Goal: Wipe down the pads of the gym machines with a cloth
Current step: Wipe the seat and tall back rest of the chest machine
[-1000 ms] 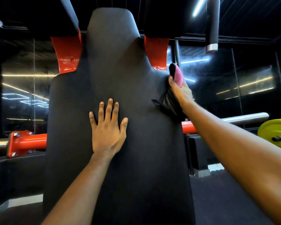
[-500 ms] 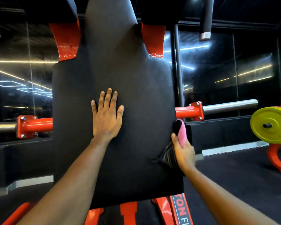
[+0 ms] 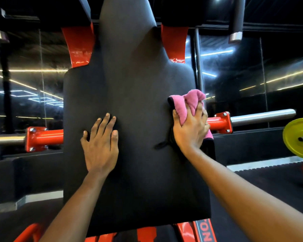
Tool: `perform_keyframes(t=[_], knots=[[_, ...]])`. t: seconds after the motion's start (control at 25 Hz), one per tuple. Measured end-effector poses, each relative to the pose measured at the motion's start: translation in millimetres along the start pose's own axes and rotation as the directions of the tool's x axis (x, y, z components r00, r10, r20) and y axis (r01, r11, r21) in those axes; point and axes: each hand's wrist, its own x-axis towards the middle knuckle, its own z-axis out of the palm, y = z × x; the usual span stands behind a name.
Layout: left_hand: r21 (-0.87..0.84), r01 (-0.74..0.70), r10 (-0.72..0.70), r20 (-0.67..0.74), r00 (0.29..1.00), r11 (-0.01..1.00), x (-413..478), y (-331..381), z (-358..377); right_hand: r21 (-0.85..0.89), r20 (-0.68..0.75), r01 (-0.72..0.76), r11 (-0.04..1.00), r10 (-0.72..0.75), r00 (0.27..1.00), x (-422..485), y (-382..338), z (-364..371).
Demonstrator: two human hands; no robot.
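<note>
Pad [image 3: 138, 88] of black upholstery, upright before you, filling the middle of the view. Your left hand [image 3: 100, 147] lies flat on its centre, fingers straight and close together. Your right hand [image 3: 191, 131] grips a bunched pink cloth [image 3: 188, 102] against the pad's right edge — the cloth bulges above your knuckles. The hands are about level and well apart. A yellow weight plate [image 3: 298, 137] stands at far right, beyond a red-and-steel bar [image 3: 243, 118].

Only legible txt: white letters "ON", rest cut off, on red frame bar [image 3: 205, 231] btm right.
</note>
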Motion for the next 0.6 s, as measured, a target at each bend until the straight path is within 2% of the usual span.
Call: perform_keyframes(t=[0.08,0.24,0.28,0.36,0.44,0.52,0.6], knots=[[-0.044,-0.049,0.050,0.023,0.998,0.998,-4.0,-12.3,-7.8,-0.101,0.053,0.118,0.988,-0.113,0.992,-33.1,2.2,5.5],[-0.006,-0.016,0.016,0.053,0.998,1.000,-28.3,-32.3,-15.4,-0.075,0.202,0.312,0.947,-0.292,0.935,-130.2,3.7,10.6],[-0.028,0.008,-0.006,0.065,0.998,1.000,-35.0,-37.1,-17.4,-0.055,0.254,0.407,0.912,-0.381,0.889,-166.1,1.1,14.5],[-0.051,0.022,-0.017,0.088,0.996,0.998,-45.1,-43.1,-20.0,0.000,0.346,0.617,0.787,-0.578,0.739,-225.8,-3.4,19.5],[-0.033,0.020,-0.017,0.087,0.996,0.999,-45.6,-41.1,-23.9,0.000,0.372,0.715,0.699,-0.664,0.649,-234.0,-2.8,25.7],[-0.037,0.013,-0.010,0.075,0.997,0.999,-39.8,-31.2,-25.9,-0.034,0.359,0.737,0.675,-0.680,0.639,-198.0,-1.3,26.4],[-0.057,-0.012,0.016,0.074,0.997,0.998,-34.9,-17.2,-23.2,-0.105,0.330,0.683,0.723,-0.622,0.710,-142.6,4.1,20.2]])
